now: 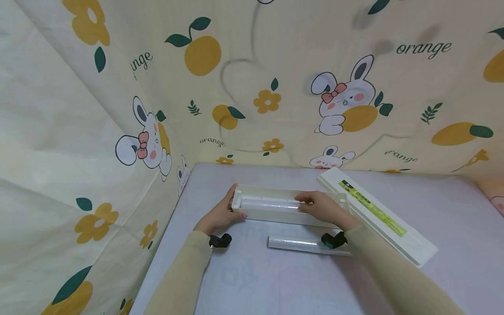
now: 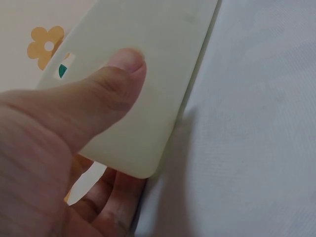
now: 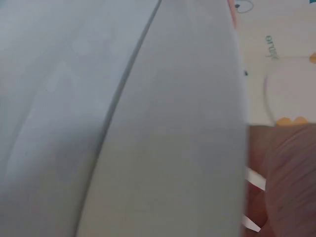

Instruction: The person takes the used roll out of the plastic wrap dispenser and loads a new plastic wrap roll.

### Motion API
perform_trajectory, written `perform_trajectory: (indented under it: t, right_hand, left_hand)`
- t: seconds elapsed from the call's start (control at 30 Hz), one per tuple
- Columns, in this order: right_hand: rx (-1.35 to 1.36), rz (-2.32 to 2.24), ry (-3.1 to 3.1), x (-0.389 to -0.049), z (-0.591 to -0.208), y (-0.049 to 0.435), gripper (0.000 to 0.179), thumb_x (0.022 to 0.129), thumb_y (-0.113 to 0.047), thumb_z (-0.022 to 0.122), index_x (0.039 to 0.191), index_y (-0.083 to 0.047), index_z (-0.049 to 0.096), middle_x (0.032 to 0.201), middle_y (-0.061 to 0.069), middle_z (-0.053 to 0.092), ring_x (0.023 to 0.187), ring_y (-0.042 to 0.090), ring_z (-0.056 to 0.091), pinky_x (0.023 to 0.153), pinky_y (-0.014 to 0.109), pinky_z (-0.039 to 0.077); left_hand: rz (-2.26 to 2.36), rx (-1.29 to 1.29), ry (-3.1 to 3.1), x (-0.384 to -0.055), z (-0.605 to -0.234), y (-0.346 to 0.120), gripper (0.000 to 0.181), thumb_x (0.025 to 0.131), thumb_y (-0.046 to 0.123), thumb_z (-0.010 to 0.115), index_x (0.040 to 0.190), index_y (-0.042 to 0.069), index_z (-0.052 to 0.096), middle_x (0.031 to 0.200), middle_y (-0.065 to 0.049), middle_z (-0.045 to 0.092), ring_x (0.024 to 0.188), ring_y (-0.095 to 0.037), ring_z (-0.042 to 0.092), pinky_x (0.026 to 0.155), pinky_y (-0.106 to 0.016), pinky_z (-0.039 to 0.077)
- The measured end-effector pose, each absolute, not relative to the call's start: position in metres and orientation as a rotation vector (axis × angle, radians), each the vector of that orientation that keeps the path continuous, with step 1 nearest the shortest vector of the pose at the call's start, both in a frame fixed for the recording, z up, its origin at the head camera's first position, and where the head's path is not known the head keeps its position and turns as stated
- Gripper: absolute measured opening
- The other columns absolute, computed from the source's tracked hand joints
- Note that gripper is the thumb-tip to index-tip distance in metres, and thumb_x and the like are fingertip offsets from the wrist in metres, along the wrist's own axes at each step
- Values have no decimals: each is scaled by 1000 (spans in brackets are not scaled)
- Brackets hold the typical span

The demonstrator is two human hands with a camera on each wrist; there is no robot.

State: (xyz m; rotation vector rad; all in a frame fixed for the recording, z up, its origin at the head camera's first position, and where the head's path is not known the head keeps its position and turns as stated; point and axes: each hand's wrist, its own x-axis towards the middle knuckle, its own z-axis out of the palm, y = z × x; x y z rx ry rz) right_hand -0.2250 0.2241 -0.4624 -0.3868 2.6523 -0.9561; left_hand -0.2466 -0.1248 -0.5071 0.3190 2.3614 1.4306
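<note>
A long white box [image 1: 275,215], open at the top, lies on the table with a clear film roll [image 1: 267,204] inside it. My left hand [image 1: 220,214] grips the box's left end. In the left wrist view the thumb [image 2: 118,74] presses the box's outer wall [image 2: 163,98], with the fingers curled underneath the end. Over the box's right half, my right hand [image 1: 324,207] reaches in, its curled fingers and thumb about the roll's right part. The right wrist view shows the box wall [image 3: 182,123] hiding those fingertips.
A second film roll [image 1: 293,244] lies on the table in front of the box, partly under the right wrist. The long white lid [image 1: 378,214] with a green label lies slanted at the right, close beside the box. A printed curtain [image 1: 244,52] rises behind the table.
</note>
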Motion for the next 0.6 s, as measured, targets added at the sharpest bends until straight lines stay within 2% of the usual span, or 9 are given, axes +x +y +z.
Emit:
perform_trajectory:
  t: [0.27, 0.6]
  right_hand:
    - [-413, -1041, 2785, -203, -446, 249, 49, 90, -46, 65, 131, -20, 61, 129, 2, 60, 117, 28, 53, 94, 52, 44]
    - [-285, -1008, 2914, -187, -436, 294, 63, 87, -57, 63, 132, -15, 58, 128, 11, 59, 114, 36, 51, 86, 55, 45]
  left_hand:
    - [1425, 309, 2360, -247, -506, -126, 107, 76, 31, 83, 148, 54, 8, 150, 2, 32, 129, -29, 39, 108, -58, 21]
    - [1406, 310, 2370, -248, -507, -126, 105, 76, 32, 83, 148, 53, 9, 150, 2, 32, 130, -29, 37, 109, -59, 20]
